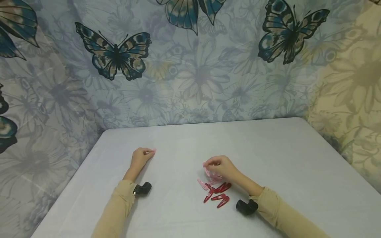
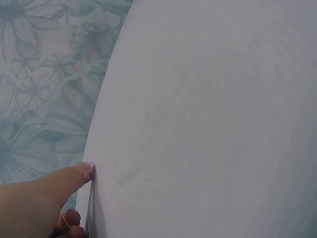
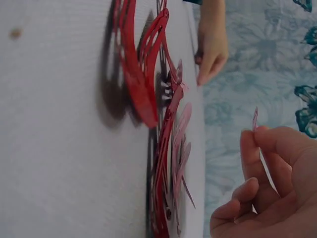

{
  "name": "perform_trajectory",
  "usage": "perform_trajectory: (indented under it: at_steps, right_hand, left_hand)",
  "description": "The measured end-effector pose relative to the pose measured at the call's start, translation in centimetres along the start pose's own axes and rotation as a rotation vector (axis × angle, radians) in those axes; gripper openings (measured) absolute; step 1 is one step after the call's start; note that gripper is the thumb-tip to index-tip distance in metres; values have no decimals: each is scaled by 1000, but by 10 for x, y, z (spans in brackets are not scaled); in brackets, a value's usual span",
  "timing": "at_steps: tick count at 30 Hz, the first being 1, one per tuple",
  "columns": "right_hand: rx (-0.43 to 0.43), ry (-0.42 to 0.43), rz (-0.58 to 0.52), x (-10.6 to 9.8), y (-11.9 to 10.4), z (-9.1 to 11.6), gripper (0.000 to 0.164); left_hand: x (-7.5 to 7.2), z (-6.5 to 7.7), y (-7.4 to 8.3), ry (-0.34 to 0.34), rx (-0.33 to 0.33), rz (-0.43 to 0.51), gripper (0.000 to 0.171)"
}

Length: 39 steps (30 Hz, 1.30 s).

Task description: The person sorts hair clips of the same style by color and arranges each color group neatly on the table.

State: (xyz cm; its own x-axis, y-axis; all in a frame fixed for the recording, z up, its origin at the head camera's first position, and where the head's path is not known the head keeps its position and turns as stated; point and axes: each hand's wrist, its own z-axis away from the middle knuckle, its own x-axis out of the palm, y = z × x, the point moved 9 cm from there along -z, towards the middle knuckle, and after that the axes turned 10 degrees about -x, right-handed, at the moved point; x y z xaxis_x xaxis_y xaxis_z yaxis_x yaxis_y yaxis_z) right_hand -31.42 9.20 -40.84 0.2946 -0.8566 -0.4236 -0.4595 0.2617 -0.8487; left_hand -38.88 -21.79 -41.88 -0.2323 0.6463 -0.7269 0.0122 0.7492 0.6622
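My right hand (image 1: 224, 168) pinches a pink snap hair clip (image 3: 255, 119) between thumb and forefinger, raised just above the pile. Beneath it lie several pink hair clips (image 1: 215, 178), partly covered by the hand in the head view. Nearer to me, several red hair clips (image 1: 220, 188) are spread on the white table, some overlapping. Off to the left, my left hand (image 1: 140, 160) is low over the table, thumb and finger pinching a small pink piece (image 1: 154, 150). It looks like another hair clip, but the fingers hide most of it.
A white cloth covers the table (image 1: 178, 211), whose far edge meets a wall (image 1: 199, 99) patterned with butterflies and flowers. Black wrist cameras (image 1: 143, 188) are strapped at both sleeves, the right one close to the red clips.
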Motion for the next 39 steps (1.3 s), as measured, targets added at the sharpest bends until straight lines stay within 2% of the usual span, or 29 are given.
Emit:
perform_trajectory:
  at_steps: [5, 15, 22, 28, 39]
  right_hand:
    - [-3, -19, -7, 2, -1, -7, 9]
    - [57, 2, -92, 2, -2, -12, 12]
    - [87, -9, -81, 4, 0, -17, 12]
    - [75, -50, -107, 10, -6, -33, 14]
    - [95, -52, -101, 27, -9, -62, 13]
  left_hand:
    - [1, -1, 3, -15, 14, -35, 22]
    - [2, -1, 3, 4, 39, -20, 19]
    - [1, 1, 3, 13, 37, -18, 20]
    - [0, 0, 4, 10, 63, -23, 17]
    - [-1, -2, 3, 0, 62, -27, 17]
